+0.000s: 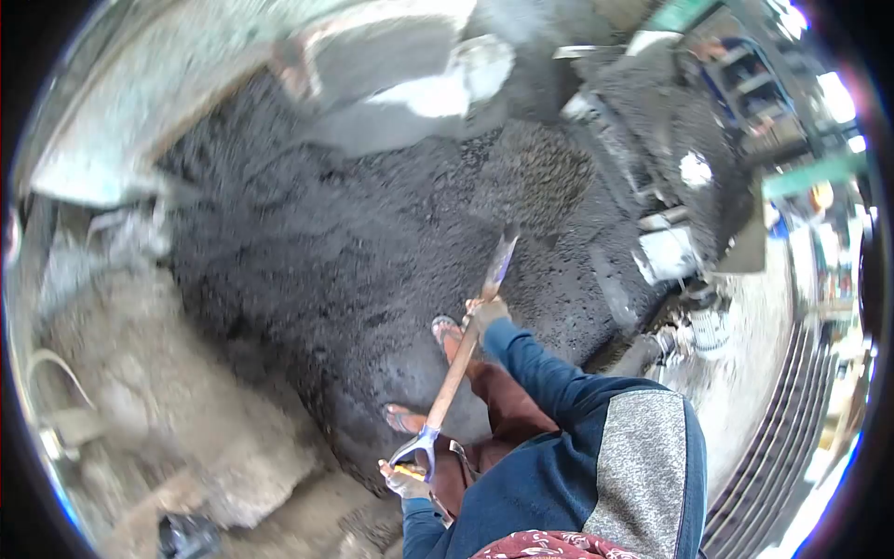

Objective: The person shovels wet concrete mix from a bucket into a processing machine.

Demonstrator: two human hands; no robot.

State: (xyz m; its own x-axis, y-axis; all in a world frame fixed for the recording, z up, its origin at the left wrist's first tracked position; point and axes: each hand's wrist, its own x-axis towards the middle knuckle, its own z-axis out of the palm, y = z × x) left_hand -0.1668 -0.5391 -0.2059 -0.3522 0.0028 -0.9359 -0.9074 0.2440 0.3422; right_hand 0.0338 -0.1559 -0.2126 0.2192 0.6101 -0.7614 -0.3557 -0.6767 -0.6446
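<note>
Fingers [475, 306]: left hand [404, 479], right hand [489, 313] gripping shovel [451, 383] | dark mix [307, 252] underfoot | lumpy heap [545, 177] beyond

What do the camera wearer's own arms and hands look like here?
The right sleeve is long, dark blue fabric reaching about the wrist, with a speckled grey cloth panel toward the shoulder. The left sleeve, also blue, shows only in part near the bottom edge. Whether the right hand and left hand wear thin gloves is too unclear to tell.
</note>
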